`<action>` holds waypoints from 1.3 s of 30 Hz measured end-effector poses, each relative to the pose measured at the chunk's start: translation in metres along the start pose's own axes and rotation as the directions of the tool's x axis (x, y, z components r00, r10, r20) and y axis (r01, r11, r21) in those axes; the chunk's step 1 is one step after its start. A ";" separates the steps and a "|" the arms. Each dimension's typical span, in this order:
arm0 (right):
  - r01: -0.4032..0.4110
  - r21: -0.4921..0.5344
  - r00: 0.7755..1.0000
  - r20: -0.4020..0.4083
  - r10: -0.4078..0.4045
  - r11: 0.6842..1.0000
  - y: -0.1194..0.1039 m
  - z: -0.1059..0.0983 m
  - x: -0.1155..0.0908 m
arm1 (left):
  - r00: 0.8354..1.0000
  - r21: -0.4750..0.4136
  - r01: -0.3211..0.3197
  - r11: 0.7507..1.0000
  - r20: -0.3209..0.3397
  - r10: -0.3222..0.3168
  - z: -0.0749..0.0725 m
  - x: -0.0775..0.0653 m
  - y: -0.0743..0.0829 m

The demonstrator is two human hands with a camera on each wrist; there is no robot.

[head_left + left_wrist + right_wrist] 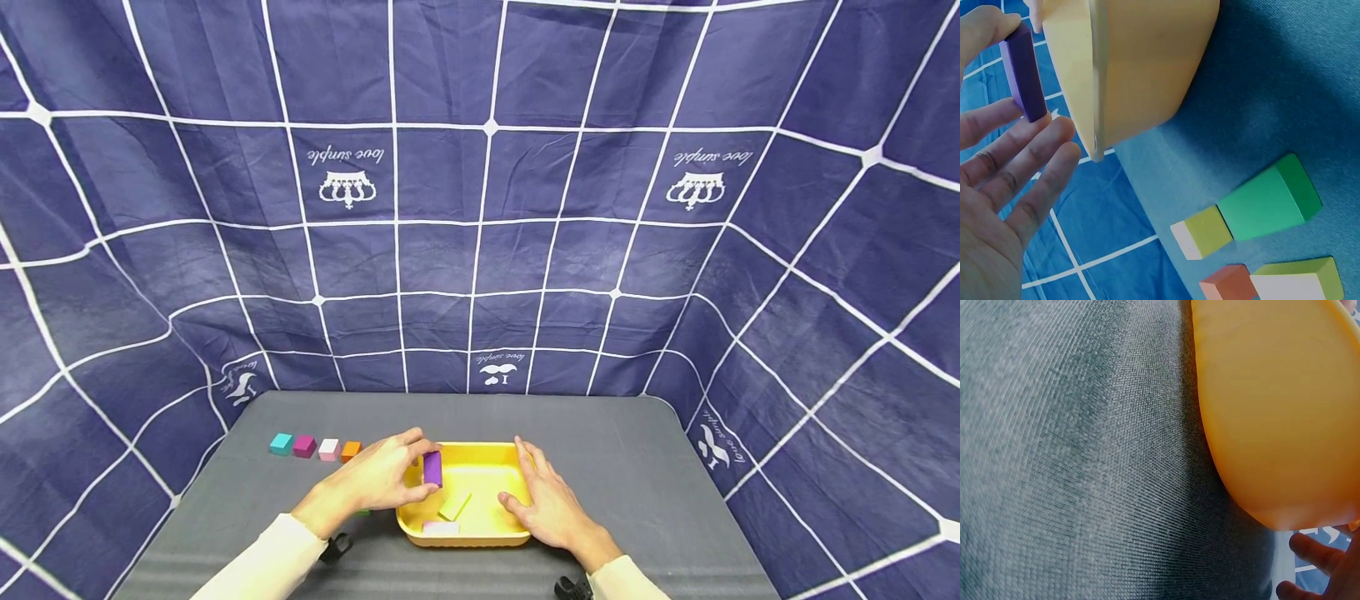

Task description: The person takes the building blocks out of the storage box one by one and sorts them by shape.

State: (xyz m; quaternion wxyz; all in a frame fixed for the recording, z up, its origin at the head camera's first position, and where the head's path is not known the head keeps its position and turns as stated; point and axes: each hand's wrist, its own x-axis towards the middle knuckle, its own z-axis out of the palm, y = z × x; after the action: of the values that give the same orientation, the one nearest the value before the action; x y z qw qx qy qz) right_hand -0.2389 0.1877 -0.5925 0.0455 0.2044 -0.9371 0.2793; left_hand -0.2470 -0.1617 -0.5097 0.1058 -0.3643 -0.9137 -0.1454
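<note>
In my left hand (382, 473) I have the purple block (432, 469) clamped at its two ends between thumb and fingertips, tilted, at the left side of the yellow bin (468, 542), low in the middle of the head view. My right hand (551, 504) grips nothing; its fingers lie extended along the bin's right side, thumb apart from them over the inside. Within the bin I see a yellow block (453, 506) and a pale pink block (441, 527) near the front wall. Left of it, a turquoise block (281, 444), magenta block (303, 447), white-and-pink block (329, 450) and orange block (351, 452) form a row on the grey table (637, 467). My left wrist view shows a green block (1269, 200) at lower right. A blue gridded curtain (442, 183) fills the head view's upper part.
</note>
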 end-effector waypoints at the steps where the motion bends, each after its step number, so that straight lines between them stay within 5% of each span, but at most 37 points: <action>1: -0.001 -0.002 1.000 0.002 0.001 1.000 0.000 0.000 0.000 | 1.000 -0.010 0.002 1.000 -0.001 -0.002 0.000 -0.002 -0.001; 13: -0.022 0.013 1.000 0.013 0.022 1.000 0.000 0.000 0.000 | 0.998 -0.124 0.059 0.991 -0.011 -0.060 -0.003 -0.025 -0.015; 31: -0.014 0.010 1.000 0.011 0.013 1.000 -0.002 0.002 -0.001 | 0.989 -0.076 0.143 0.987 -0.030 -0.145 -0.017 -0.060 -0.039; 39: -0.017 0.000 1.000 0.011 0.017 1.000 -0.001 0.000 0.000 | 0.989 -0.066 0.124 0.990 -0.077 -0.129 -0.022 -0.071 -0.053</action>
State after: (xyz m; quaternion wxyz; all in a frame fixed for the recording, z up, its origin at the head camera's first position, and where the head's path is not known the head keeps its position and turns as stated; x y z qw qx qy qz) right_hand -0.2386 0.1865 -0.5916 0.0380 0.1981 -0.9390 0.2784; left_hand -0.2319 -0.2510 -0.5206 0.1223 -0.3025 -0.9251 -0.1941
